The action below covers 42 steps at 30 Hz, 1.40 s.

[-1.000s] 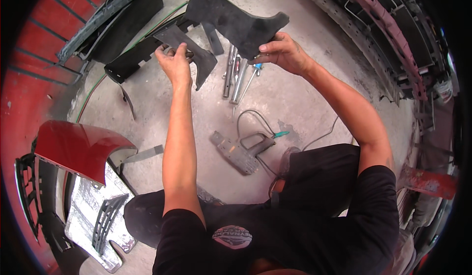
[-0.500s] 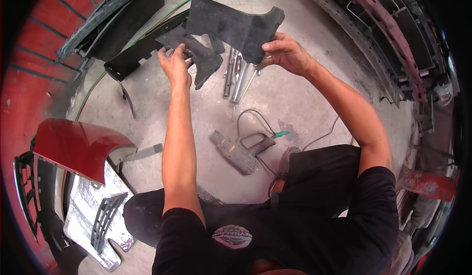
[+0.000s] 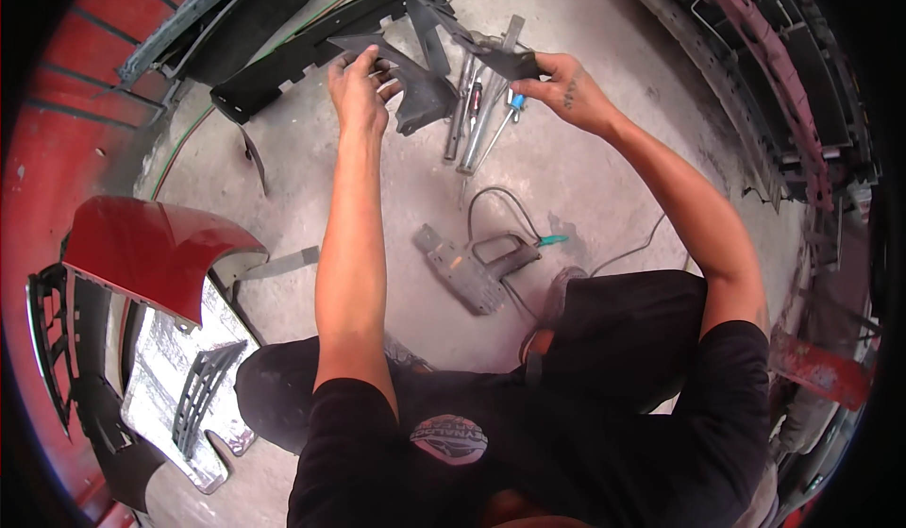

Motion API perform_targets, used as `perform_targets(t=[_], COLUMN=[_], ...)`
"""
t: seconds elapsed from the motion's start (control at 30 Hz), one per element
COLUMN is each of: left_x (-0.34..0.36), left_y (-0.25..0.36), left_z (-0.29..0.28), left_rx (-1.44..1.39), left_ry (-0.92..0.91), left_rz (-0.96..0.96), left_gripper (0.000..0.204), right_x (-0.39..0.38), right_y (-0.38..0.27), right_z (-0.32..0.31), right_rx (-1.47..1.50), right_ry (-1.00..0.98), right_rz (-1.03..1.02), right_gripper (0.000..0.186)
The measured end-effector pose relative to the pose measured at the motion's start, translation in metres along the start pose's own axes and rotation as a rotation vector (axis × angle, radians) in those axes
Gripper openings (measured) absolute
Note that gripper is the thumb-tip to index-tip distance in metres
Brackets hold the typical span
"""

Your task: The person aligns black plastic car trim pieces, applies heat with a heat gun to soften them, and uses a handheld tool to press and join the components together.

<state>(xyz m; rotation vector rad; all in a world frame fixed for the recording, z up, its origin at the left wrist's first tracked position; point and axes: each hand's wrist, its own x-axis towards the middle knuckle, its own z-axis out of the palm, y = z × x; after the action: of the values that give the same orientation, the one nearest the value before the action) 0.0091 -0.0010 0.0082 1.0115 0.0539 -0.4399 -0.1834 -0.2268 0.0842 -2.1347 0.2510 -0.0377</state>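
Head view, left one of a side-by-side fisheye pair: the camera is looking down from the person's head, facing the pale floor (image 3: 604, 179). The dark shirt (image 3: 585, 462) is filling the lower edge, closest to the lens; the left hand (image 3: 360, 94) and right hand (image 3: 572, 97) are appearing farther off, in the upper half, with both forearms (image 3: 353, 235) entering from below. The wide lens is taking in a red surface (image 3: 47, 165) at the left rim and car parts (image 3: 750, 75) at the right, bending straight edges near a dark circular border. Left in the view is matching the person's left.
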Motion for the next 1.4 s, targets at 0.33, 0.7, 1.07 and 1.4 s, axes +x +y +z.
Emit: perform_targets(t=[0.33, 0.7, 1.07, 1.4], left_x=[-0.006, 0.003, 0.023, 0.040], left_y=[-0.004, -0.021, -0.086, -0.083], left_z=[-0.004, -0.030, -0.137, -0.174], left_rx=[0.216, 0.372, 1.022, 1.070], left_ry=[0.044, 0.108, 0.359, 0.383], left_rz=[0.085, 0.110, 0.179, 0.160], left_gripper=[0.064, 0.054, 0.048, 0.046], right_x=[-0.002, -0.004, -0.001, -0.003], right_y=[0.013, 0.014, 0.012, -0.016], right_z=[0.009, 0.025, 0.026, 0.028], right_rx=[-0.210, -0.091, -0.312, -0.781], right_ry=[0.021, -0.048, -0.024, 0.171], right_rz=[-0.183, -0.245, -0.485, -0.724], right_gripper=[0.031, 0.029, 0.032, 0.038])
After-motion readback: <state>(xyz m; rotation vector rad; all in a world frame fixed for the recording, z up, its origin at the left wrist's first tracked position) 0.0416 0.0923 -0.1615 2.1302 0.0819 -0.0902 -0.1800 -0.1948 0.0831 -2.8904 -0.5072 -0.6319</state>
